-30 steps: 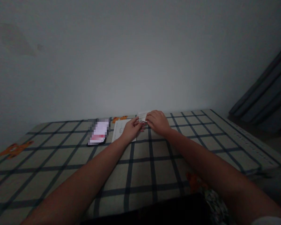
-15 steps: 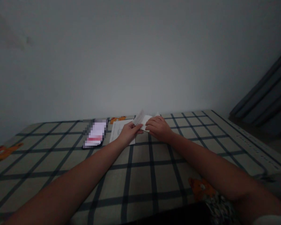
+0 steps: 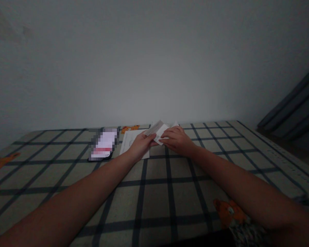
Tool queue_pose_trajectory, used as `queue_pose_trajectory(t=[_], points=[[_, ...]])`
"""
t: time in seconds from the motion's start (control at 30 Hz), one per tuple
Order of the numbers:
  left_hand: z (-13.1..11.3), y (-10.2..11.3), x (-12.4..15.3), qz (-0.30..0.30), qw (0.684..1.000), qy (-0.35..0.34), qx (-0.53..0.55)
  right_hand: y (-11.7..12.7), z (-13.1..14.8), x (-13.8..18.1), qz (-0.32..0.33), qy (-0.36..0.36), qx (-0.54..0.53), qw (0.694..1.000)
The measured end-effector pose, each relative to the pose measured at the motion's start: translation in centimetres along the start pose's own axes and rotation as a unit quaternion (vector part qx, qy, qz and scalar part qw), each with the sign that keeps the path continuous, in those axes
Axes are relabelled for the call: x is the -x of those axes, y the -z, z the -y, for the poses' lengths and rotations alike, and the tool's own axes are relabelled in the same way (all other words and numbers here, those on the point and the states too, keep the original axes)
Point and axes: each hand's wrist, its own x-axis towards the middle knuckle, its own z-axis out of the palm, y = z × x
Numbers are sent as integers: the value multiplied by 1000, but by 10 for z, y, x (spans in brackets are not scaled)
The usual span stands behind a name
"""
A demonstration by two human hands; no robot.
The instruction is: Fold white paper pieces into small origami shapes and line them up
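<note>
I see left hand [image 3: 141, 145] and right hand [image 3: 179, 140] pinch the paper [image 3: 160, 131] near the cloth's [image 3: 154, 200] far edge; it now spreads wider, perhaps unfolding.

Counting 2 hands [image 3: 140, 146] [image 3: 180, 141] holding 1 folded paper [image 3: 161, 129]. Near the checked cloth's [image 3: 154, 200] far edge, 1 printed sheet [image 3: 126, 141] and 1 phone [image 3: 103, 144] are lying. 3 orange bear prints [image 3: 130, 129] [image 3: 2, 162] [image 3: 229, 211] are showing. 1 curtain [image 3: 296, 99] is hanging.
</note>
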Motion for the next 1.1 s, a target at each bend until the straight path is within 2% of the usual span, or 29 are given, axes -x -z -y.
queue_pose_trajectory(t=[0.17,0.33,0.7,0.9,1.1], points=[[-1,-1,0,24,1000,10,1,2,0,-1,12,-10,-17,1000],[1,-1,0,15,1000,25,-9,8,3,-2,23,-21,-26,999],[3,1,3,19,997,-11,-71,8,7,-3,9,-42,-19,999],[2,0,3,13,994,12,-109,5,6,-2,-14,-56,-9,998],[6,2,0,26,997,10,-78,6,5,-2,0,-56,-7,998]])
